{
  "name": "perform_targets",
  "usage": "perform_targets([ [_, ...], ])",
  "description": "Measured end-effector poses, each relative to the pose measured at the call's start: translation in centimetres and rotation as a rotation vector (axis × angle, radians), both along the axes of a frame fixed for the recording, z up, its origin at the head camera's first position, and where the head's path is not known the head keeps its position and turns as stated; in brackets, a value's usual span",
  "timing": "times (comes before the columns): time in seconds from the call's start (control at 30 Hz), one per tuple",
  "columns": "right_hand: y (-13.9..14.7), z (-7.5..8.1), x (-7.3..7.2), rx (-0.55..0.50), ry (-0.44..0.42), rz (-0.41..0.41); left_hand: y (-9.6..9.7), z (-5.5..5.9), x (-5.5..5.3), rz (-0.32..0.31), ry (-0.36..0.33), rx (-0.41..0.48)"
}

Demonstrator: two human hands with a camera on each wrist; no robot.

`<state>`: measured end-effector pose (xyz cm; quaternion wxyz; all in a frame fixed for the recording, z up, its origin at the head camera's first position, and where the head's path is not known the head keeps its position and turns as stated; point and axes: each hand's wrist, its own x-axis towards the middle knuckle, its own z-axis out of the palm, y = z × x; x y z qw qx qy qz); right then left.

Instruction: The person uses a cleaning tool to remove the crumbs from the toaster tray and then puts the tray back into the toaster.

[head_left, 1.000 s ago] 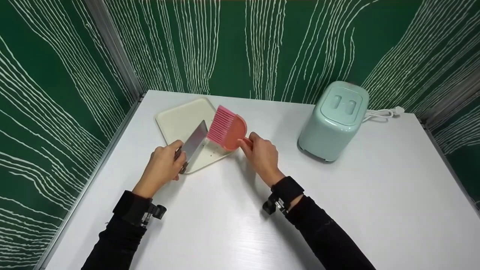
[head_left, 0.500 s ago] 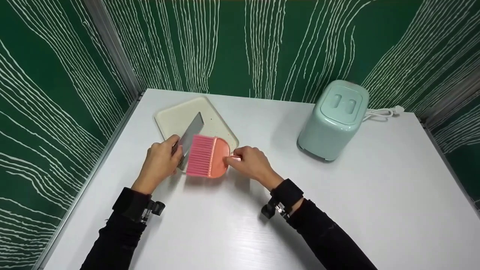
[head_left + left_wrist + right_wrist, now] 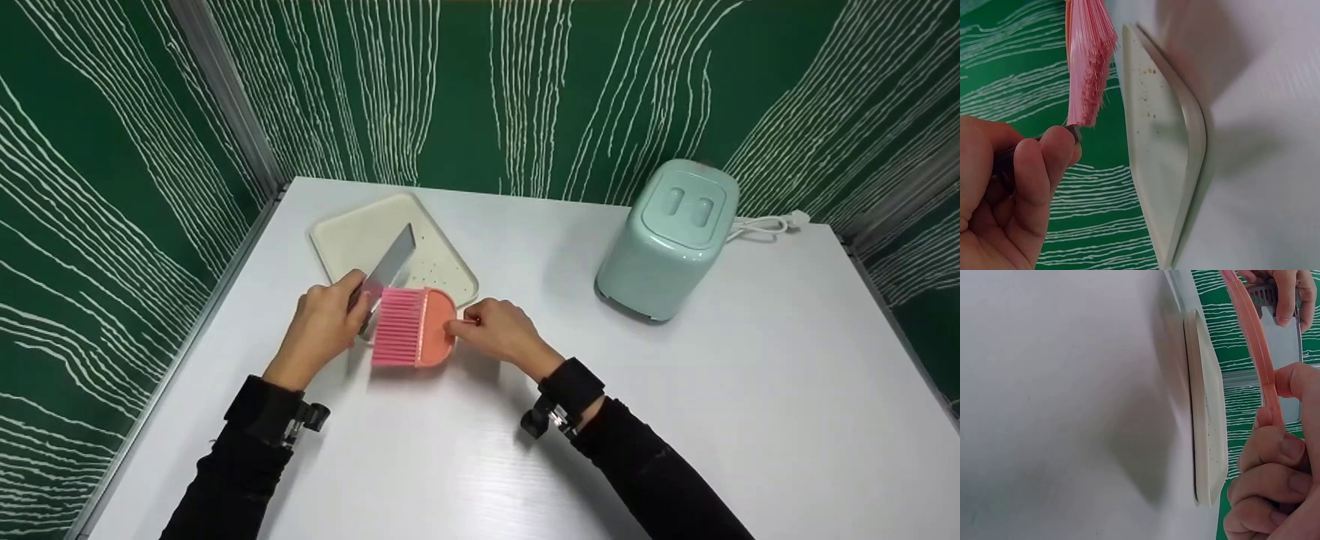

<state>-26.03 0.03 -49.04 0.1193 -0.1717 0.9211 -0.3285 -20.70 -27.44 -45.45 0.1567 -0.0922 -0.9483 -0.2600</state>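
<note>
Two grips, both partly hidden: right hand (image 3: 501,330) pinches the handle of a pink-bristled brush with a rounded orange plastic body (image 3: 437,330), most of that handle lost in the fingers; left hand (image 3: 321,319) grips the dark handle of a flat-bladed grey metal scraper (image 3: 395,257). Can't confirm bristle-to-blade contact: bristles overlap the blade's lower part in head view, ends right by the left fingertips in left wrist view. Right wrist view sees the brush edge-on, its bristle end cut off at top. Near corner of the cream rounded-corner tray (image 3: 352,229) is covered by bristles; left wrist view crops its bottom end.

Edges: brush is off the white table (image 3: 540,472), over the tray's near rim, shadow below. Scraper blade reaches over the tray. Wide gap right to the glossy mint-green box-shaped appliance (image 3: 667,240); green wall with white lines (image 3: 465,112) behind the table.

Brush: bristles straight in rows, ragged at the tips. Scraper blade plain, rectangular. Small brown specks (image 3: 1151,71) on the tray.
</note>
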Motion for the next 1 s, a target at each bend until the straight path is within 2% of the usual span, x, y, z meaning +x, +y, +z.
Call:
perform_targets([
  [0.4,0.7,-0.1,-0.7,-0.015,0.026,-0.083,0.1,0.1,0.4,-0.037,-0.007,-0.021],
  [0.7,1.0,-0.4,-1.2,-0.041,0.057,-0.150,0.2,0.3,0.5,-0.092,0.037,-0.053],
  [1.0,1.3,-0.7,-1.4,-0.027,0.050,-0.191,0.2,0.2,0.6,-0.090,0.041,-0.085],
])
